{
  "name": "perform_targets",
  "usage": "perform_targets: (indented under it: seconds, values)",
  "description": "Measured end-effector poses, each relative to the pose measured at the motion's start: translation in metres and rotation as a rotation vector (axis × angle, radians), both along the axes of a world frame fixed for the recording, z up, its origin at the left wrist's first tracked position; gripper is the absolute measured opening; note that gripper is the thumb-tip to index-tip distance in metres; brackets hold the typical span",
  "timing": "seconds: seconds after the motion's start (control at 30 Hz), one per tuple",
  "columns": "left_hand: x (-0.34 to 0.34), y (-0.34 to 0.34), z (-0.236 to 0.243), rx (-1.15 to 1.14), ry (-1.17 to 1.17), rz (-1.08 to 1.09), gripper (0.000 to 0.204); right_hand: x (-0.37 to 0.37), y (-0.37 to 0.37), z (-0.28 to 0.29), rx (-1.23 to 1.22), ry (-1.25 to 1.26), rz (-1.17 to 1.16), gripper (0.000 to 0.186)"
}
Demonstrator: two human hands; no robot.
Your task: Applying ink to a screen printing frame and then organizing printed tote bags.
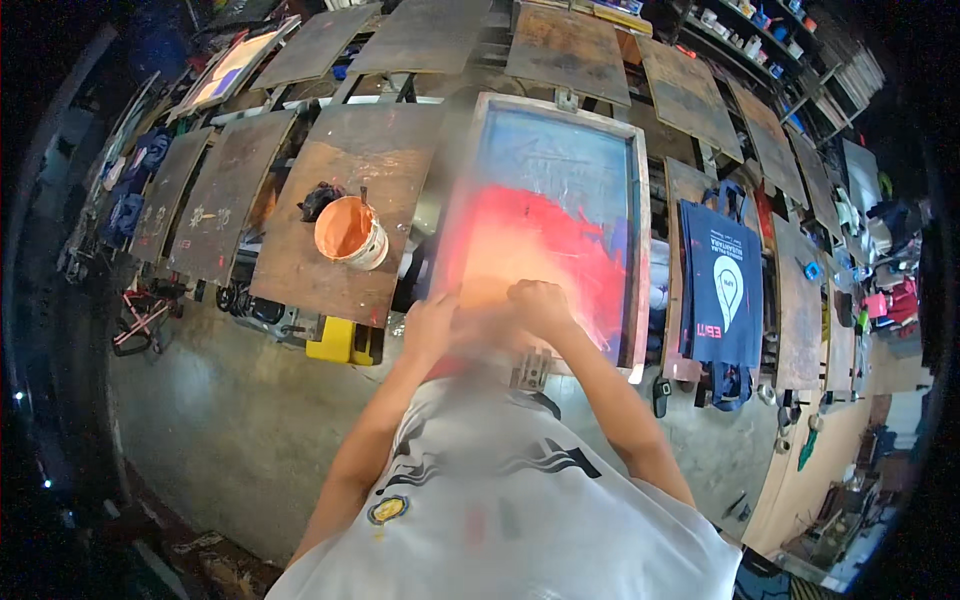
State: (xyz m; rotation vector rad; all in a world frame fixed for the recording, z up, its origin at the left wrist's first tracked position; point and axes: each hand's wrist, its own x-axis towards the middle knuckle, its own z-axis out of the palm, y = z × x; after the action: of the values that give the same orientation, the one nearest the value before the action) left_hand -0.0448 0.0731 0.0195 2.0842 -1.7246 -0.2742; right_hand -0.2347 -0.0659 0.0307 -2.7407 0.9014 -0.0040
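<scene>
A wooden-framed printing screen (638,250) lies in front of me, its blue mesh smeared with red and orange ink. My left hand (430,320) is closed at the screen's lower left. My right hand (540,305) is closed over the orange ink near the lower middle. What they grip is hidden in a blurred patch between them. A metal clamp (530,368) sits at the screen's near edge. Left of the screen, a white bucket of orange ink (352,235) with a handle sticking out stands on a board (340,295), beside a crumpled black cloth (318,203).
Dark tote bags with white print (720,270) lie on the board to the right. Rows of stained boards (225,200) stand around and behind. A yellow object (335,340) sits under the left board. Shelves with containers (745,40) are at the back right.
</scene>
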Motion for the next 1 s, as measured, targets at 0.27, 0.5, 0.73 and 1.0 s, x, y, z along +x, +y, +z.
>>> perform_targets:
  seconds: [0.27, 0.5, 0.73, 1.0]
  values:
    - [0.003, -0.121, 0.011, -0.117, -0.097, -0.416, 0.045, -0.039, -0.015, 0.037, 0.007, -0.026, -0.355, 0.026]
    - [-0.065, -0.225, 0.000, -0.170, -0.303, -0.904, 0.057, -0.074, 0.024, 0.004, 0.104, -0.137, -0.797, 0.043]
    - [-0.056, -0.256, -0.008, -0.138, -0.400, -1.048, 0.040, -0.037, 0.024, 0.014, 0.272, -0.134, -1.057, 0.039]
    - [0.021, -0.227, -0.001, -0.056, -0.264, -0.762, 0.059, -0.011, -0.038, 0.008, 0.209, -0.003, -0.765, 0.046]
